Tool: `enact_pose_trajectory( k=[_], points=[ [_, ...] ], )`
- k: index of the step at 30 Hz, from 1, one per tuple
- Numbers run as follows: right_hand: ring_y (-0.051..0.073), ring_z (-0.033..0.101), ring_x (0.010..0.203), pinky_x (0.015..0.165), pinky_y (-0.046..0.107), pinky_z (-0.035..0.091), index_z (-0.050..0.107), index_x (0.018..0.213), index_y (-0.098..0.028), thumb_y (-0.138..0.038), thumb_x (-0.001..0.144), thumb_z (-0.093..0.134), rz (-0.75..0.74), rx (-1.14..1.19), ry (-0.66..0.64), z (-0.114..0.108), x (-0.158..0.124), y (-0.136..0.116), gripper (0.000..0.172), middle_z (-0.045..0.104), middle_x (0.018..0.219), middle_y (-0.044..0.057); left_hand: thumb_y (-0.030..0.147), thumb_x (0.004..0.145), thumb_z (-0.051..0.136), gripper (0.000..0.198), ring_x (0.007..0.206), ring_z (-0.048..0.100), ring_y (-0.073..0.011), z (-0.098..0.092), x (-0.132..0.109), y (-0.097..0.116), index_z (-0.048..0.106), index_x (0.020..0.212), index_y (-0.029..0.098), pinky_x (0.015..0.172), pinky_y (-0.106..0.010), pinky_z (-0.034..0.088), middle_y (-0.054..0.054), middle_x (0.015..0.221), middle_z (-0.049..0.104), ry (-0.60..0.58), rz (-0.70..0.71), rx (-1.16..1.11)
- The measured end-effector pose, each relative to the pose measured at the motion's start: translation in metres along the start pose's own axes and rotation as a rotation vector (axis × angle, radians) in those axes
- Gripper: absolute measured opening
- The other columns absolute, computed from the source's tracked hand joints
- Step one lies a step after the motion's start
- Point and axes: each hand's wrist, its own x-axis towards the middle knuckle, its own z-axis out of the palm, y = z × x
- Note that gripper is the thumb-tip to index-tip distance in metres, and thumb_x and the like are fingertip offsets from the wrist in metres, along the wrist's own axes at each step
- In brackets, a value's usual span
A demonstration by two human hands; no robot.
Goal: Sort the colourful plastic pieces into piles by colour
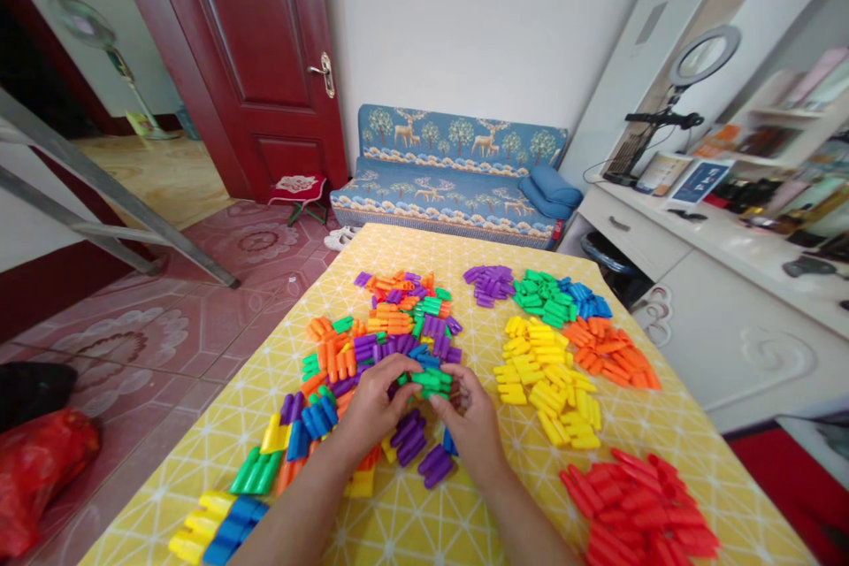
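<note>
A heap of mixed coloured plastic bullet-shaped blocks (388,327) lies on the yellow patterned tablecloth (424,522). My left hand (372,407) and my right hand (472,424) meet at the near edge of that heap, fingers curled round a cluster of green blocks (431,382). Purple blocks (411,435) lie just below and between the hands. Sorted piles sit to the right: purple (489,283), green (547,296), blue (589,301), orange (610,354), yellow (547,380), red (637,504).
Blue, green and yellow blocks (229,522) lie near the table's left front corner. Beyond the table stand a blue patterned sofa (451,177), a dark red door (258,53) and a small stool (300,193). A white desk with a ring light (703,57) runs along the right.
</note>
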Motion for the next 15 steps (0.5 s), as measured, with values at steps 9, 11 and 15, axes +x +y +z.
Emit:
enact_pose_trajectory(
  k=[9, 11, 15],
  points=[
    [0.015, 0.06, 0.068, 0.052, 0.023, 0.047, 0.059, 0.105, -0.018, -0.041, 0.071, 0.069, -0.146, -0.126, 0.242, -0.077, 0.08, -0.073, 0.043, 0.065, 0.084, 0.005, 0.015, 0.082, 0.058, 0.012, 0.077, 0.064, -0.0155, -0.005, 0.0, -0.002, 0.061, 0.094, 0.019, 0.07, -0.027, 0.051, -0.005, 0.09, 0.067, 0.054, -0.025, 0.048],
    [0.013, 0.058, 0.06, 0.047, 0.021, 0.044, 0.061, 0.105, -0.017, -0.045, 0.071, 0.067, -0.142, -0.177, 0.283, -0.108, 0.112, -0.077, 0.045, 0.063, 0.076, 0.004, 0.015, 0.082, 0.058, 0.014, 0.08, 0.064, -0.0162, -0.005, 0.001, -0.001, 0.061, 0.095, 0.019, 0.072, -0.027, 0.051, -0.005, 0.09, 0.067, 0.058, -0.003, 0.051],
    [0.011, 0.052, 0.048, 0.043, 0.022, 0.044, 0.065, 0.08, -0.014, -0.05, 0.074, 0.064, 0.109, -0.336, 0.385, -0.165, 0.17, -0.057, 0.037, 0.059, 0.059, 0.002, 0.015, 0.082, 0.058, 0.014, 0.081, 0.064, -0.0161, -0.004, 0.001, -0.001, 0.061, 0.095, 0.019, 0.073, -0.027, 0.051, -0.005, 0.09, 0.067, 0.057, -0.001, 0.044]
  ],
)
